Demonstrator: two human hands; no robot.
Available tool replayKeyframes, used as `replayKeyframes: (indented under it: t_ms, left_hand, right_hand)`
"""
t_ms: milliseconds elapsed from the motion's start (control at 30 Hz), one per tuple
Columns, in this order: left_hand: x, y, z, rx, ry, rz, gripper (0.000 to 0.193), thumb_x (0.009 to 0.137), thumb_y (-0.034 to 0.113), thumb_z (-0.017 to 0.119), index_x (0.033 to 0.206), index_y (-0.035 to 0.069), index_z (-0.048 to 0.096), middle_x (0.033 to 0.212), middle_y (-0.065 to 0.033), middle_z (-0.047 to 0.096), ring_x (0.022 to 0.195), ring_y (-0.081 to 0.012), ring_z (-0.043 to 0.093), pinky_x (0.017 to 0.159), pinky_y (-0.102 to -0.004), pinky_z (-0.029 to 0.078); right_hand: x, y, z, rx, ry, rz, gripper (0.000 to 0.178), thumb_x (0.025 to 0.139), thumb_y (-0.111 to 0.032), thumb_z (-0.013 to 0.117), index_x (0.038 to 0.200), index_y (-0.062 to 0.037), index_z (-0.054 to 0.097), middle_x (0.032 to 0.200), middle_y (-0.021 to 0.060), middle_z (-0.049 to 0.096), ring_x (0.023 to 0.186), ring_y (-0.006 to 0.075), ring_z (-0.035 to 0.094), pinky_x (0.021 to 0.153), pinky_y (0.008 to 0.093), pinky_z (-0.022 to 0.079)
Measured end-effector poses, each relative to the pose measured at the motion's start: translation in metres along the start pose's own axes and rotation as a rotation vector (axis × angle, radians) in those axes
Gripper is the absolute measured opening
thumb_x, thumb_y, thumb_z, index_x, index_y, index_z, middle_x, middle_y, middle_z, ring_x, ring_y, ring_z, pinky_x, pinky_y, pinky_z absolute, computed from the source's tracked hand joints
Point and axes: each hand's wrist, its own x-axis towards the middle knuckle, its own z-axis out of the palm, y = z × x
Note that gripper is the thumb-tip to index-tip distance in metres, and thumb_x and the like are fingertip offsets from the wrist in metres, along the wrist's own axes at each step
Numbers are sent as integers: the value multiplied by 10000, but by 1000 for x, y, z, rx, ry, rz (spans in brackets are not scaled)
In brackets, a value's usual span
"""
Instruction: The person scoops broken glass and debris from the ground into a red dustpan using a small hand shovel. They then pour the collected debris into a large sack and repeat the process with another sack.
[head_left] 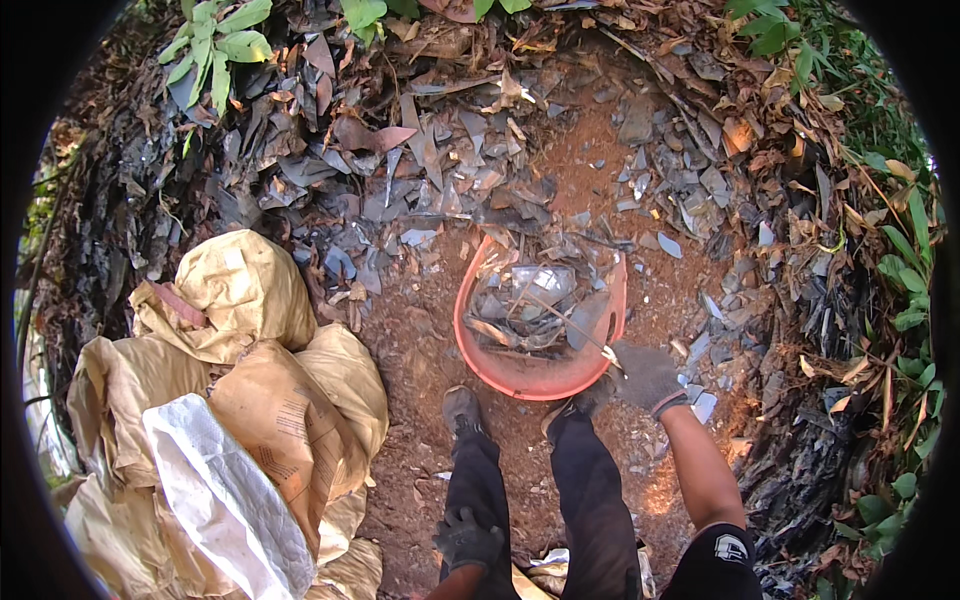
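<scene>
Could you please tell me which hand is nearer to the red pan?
Right: the right hand is beside the near right rim of the red pan. The left hand is farther off, by the left leg.

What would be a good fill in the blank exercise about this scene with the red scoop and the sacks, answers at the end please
1. The red scoop has its open edge facing ____ from the person's shoes.
2. The right hand, close to the scoop's rim, is covered by a grey ____.
3. Of the person's two hands, the ____ one is farther from the scoop.
4. Unlike the tan sacks behind it, the foremost sack is ____.

Missing words: away; glove; left; white.
</scene>
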Motion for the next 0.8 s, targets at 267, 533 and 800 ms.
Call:
replayKeyframes:
  t_ms: [267,533,800]
  left_hand:
    - [0,-1,-1,30,-41,2,754,741,525,694,1336,119,472,1376,-182,454,1262,-382,458,965,-559,402]
    - [-2,2,-4,10,-34,-16,727,743,519,695,1316,124,483,1363,-185,461,1252,-381,463,971,-568,391]
    - [-2,0,2,-7,-19,9,741,736,521,696,1319,112,489,1339,-185,473,1244,-381,466,965,-568,390]
  right_hand:
    - [31,-31,33,6,48,191,282,877,-237,598,1135,-126,584,901,152,683,778,369,675,677,492,525]
    - [29,-43,33,42,143,142,270,870,-242,613,1094,-98,571,817,149,670,727,355,678,637,500,524]
    - [69,-56,54,-12,25,93,251,894,-152,522,1129,-66,547,806,145,676,720,342,693,593,481,531]
